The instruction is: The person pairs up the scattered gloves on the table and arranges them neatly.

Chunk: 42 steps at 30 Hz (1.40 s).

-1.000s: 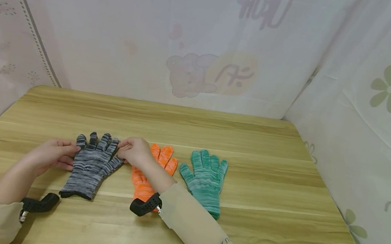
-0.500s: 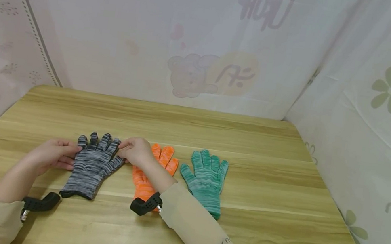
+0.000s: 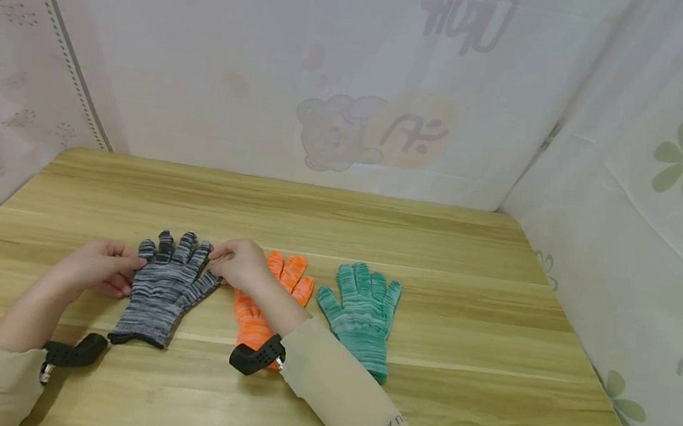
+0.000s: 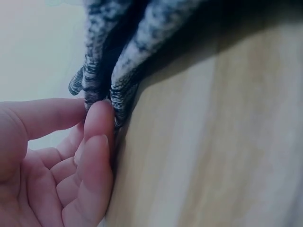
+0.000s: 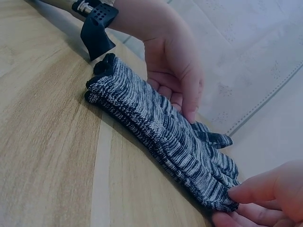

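Note:
A black-and-grey knit glove lies at the left of the table, fingers pointing away and black-trimmed cuff towards me. My left hand pinches its left edge near the base of the outer finger; the left wrist view shows thumb and fingertip at the knit fabric. My right hand pinches the glove's thumb side. Seen in the right wrist view, the right thumb lies on top of the fabric, with fingers underneath. Below the right forearm lies an orange glove, partly hidden.
A green glove lies flat to the right of the orange one, near the right sleeve. Wrist-worn black camera mounts sit on both arms. The wood-grain table meets a patterned cloth backdrop behind and at the sides.

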### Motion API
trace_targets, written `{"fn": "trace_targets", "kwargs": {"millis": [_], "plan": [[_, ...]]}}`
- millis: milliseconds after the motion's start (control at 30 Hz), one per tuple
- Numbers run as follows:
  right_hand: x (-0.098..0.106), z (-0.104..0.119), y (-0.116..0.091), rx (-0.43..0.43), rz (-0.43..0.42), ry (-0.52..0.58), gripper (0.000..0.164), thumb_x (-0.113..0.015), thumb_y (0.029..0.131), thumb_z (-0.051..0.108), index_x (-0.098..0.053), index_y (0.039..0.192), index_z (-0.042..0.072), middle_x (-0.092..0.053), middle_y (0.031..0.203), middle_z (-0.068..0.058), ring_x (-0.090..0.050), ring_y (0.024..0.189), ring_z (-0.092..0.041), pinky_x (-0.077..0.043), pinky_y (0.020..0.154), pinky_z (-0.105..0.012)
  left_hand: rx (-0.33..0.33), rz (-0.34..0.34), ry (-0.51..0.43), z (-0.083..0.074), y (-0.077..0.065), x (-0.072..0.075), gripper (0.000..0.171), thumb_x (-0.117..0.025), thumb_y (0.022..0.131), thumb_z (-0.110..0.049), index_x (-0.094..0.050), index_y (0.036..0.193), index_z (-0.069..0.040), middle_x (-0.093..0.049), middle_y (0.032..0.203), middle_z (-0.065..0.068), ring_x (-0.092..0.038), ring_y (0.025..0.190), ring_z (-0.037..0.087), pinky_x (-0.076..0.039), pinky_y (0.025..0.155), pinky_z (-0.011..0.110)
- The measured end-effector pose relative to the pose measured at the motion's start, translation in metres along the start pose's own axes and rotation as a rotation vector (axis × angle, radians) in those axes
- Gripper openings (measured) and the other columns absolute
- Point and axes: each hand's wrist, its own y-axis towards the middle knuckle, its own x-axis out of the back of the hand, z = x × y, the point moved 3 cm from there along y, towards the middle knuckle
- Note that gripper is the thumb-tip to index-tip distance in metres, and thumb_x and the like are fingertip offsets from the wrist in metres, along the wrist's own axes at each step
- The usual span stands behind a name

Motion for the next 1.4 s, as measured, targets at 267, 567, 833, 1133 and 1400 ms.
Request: {"fn": "trace_targets", "kwargs": {"millis": [267,567,833,1133,1400], "plan": [[0.000,0.001,-0.004,0.033,-0.019,-0.045,0.012,-0.069,0.088,0.004,-0.073,0.096,0.012,-0.061,0.079,0.004,-0.058,0.072,-0.013,-0.047,0.057,-0.026,0.002,-0.023,0.021,-0.002,-0.002,-0.001,0.022,-0.053,0.099,-0.015,-0.054,0.102,0.006,-0.059,0.075,0.006,-0.063,0.062,0.018,-0.056,0.059,0.033],[0.001,0.006,-0.006,0.137,-0.039,-0.098,0.015,-0.067,0.089,0.005,-0.073,0.100,0.013,-0.064,0.092,0.004,-0.058,0.082,-0.009,-0.048,0.061,-0.024,-0.062,-0.044,-0.014,0.000,0.000,0.005,0.059,-0.056,0.097,-0.010,-0.024,0.144,0.006,-0.064,0.088,0.011,-0.064,0.061,0.021,-0.056,0.058,0.036],[-0.003,0.008,-0.012,0.254,0.094,-0.299,0.023,-0.067,0.092,0.017,-0.070,0.115,0.022,-0.057,0.129,0.006,-0.061,0.103,-0.013,-0.048,0.066,-0.022,-0.109,-0.064,0.031,-0.001,-0.001,0.008,0.058,-0.056,0.098,-0.013,-0.029,0.145,0.008,-0.065,0.098,0.016,-0.066,0.064,0.022,-0.056,0.059,0.037],[-0.011,0.006,-0.010,0.370,0.194,-0.603,0.040,-0.063,0.095,0.028,-0.058,0.134,0.021,-0.038,0.149,0.000,-0.037,0.134,-0.013,-0.042,0.095,-0.024,-0.090,-0.052,0.059,0.000,-0.001,0.008,0.058,-0.053,0.099,-0.015,-0.028,0.146,0.007,-0.064,0.095,0.012,-0.065,0.065,0.022,-0.056,0.060,0.035],[-0.015,0.005,-0.009,0.411,0.208,-0.782,0.044,-0.057,0.097,0.037,-0.055,0.137,0.020,-0.036,0.150,-0.004,-0.031,0.137,-0.018,-0.028,0.109,-0.030,-0.090,-0.041,0.063,-0.001,-0.002,0.009,0.058,-0.052,0.100,-0.016,-0.027,0.147,0.006,-0.062,0.093,0.012,-0.065,0.065,0.022,-0.056,0.059,0.035]]}}
